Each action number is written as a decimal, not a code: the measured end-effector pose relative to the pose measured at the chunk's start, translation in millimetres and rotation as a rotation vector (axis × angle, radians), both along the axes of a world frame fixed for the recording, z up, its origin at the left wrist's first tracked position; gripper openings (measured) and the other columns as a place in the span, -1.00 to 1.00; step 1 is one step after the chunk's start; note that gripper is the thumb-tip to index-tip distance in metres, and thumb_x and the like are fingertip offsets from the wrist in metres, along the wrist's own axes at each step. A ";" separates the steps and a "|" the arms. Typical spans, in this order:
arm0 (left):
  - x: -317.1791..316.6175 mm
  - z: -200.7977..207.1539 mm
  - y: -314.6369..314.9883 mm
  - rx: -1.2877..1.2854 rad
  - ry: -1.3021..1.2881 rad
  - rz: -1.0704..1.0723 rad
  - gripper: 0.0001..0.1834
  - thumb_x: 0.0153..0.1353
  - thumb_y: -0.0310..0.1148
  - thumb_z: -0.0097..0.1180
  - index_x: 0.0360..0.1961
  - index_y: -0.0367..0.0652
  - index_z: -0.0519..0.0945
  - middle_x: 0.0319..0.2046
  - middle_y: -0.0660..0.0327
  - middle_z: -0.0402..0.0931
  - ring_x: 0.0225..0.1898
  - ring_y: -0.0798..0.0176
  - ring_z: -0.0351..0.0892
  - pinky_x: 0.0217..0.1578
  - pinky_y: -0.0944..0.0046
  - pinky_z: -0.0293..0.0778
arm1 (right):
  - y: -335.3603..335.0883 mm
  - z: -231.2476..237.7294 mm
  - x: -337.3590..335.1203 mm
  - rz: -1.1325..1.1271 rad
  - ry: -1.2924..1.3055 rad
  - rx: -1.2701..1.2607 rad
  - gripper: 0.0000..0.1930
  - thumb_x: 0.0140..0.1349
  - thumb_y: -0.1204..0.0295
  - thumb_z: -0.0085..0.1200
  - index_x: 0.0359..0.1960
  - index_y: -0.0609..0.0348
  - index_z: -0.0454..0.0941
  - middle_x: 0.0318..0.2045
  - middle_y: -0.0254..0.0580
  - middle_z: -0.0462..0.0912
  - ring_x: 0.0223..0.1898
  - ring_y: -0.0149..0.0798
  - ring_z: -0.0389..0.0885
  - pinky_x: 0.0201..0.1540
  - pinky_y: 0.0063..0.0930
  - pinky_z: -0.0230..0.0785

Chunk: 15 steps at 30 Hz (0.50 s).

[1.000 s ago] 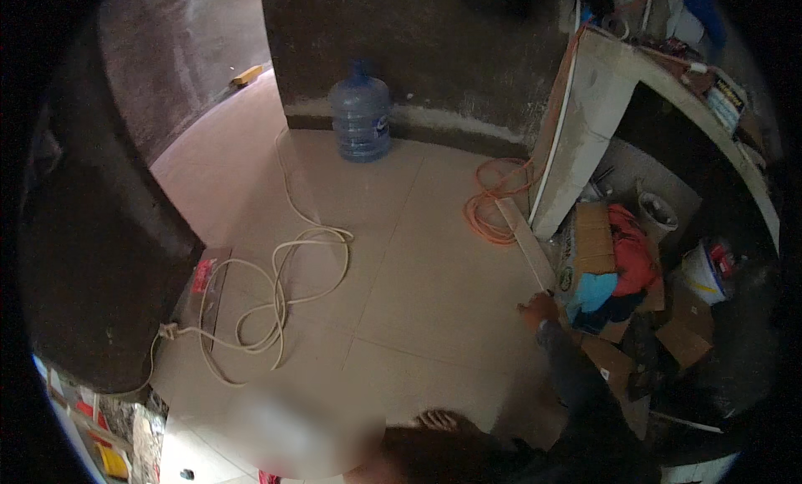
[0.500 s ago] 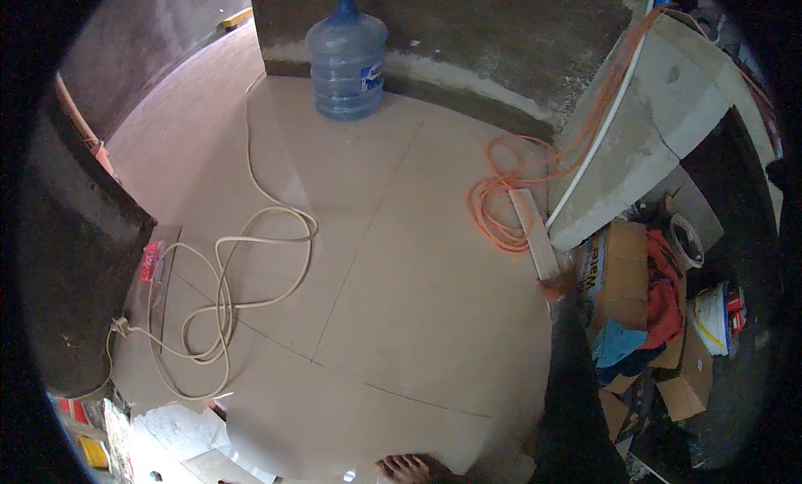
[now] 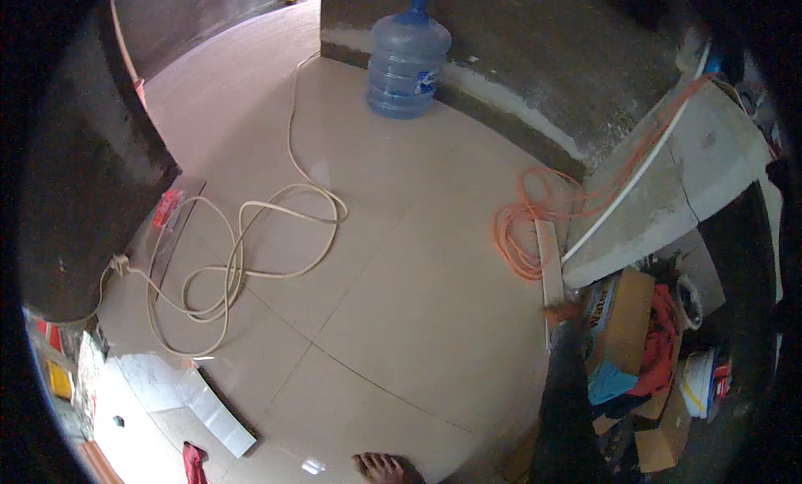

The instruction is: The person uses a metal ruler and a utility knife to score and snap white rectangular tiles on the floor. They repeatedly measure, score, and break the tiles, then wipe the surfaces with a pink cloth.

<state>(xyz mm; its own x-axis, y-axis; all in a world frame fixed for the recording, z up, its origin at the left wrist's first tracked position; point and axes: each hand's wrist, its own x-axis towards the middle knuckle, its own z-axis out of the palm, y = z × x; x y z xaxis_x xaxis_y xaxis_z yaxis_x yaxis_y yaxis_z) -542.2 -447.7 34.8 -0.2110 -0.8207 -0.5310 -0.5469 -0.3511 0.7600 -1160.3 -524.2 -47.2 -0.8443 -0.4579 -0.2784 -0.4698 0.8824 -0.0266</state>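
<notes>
My right hand (image 3: 562,314) reaches in from the lower right in a dark sleeve. Its fingers are closed over the lower part of a narrow, pale tile strip (image 3: 549,262). The strip's far end lies beside loose loops of orange cord (image 3: 518,248), at the foot of a grey sloping slab (image 3: 639,216). Its near end shows a little below the hand. My left hand is out of the picture. At the lower edge, the toes of a bare foot (image 3: 383,467) rest on the tiled floor (image 3: 401,317).
A blue water bottle (image 3: 408,62) stands against the far wall. Cream cable (image 3: 230,275) loops across the left floor. Cardboard boxes (image 3: 631,308) with cloths crowd the right side. A shiny pale strip (image 3: 219,417), red cloth (image 3: 194,463) and small white piece (image 3: 313,466) lie at lower left.
The view has shifted, so the floor things sit elsewhere in the picture. A blurred grey shape at lower left is gone; the pale strip and red cloth now show there. My right hand stays on the tile strip.
</notes>
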 end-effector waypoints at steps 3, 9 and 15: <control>2.3 -0.7 0.0 0.015 0.001 0.012 -0.67 0.33 -0.28 0.30 0.00 -0.28 0.64 -0.22 0.10 0.72 -0.20 0.14 0.69 -0.11 0.17 0.59 | -2.1 6.0 0.9 0.010 0.000 0.010 0.18 -0.08 -0.38 0.40 0.38 0.40 0.41 0.35 0.24 0.48 0.32 0.10 0.51 0.33 -0.07 0.41; 2.1 -0.7 -2.6 0.036 0.009 0.015 -0.66 0.34 -0.28 0.30 0.01 -0.30 0.64 -0.22 0.11 0.72 -0.19 0.17 0.69 -0.09 0.20 0.59 | -8.9 7.7 6.3 0.020 0.001 0.007 0.18 -0.08 -0.40 0.38 0.35 0.42 0.45 0.29 0.24 0.56 0.26 0.08 0.59 0.26 -0.09 0.48; 0.5 2.7 -0.2 0.069 0.034 0.044 -0.65 0.34 -0.28 0.30 0.02 -0.31 0.64 -0.21 0.11 0.72 -0.18 0.20 0.68 -0.08 0.22 0.58 | -13.4 23.0 16.7 0.028 -0.017 -0.101 0.14 -0.06 -0.40 0.36 0.29 0.44 0.52 0.22 0.26 0.64 0.20 0.10 0.66 0.20 -0.09 0.53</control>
<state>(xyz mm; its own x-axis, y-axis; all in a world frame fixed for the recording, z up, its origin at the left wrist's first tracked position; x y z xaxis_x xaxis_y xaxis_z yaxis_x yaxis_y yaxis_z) -541.7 -447.9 37.5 -0.1945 -0.7915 -0.5795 -0.5039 -0.4262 0.7513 -1143.6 -537.6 -24.1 -0.8263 -0.5080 -0.2434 -0.4932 0.8612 -0.1230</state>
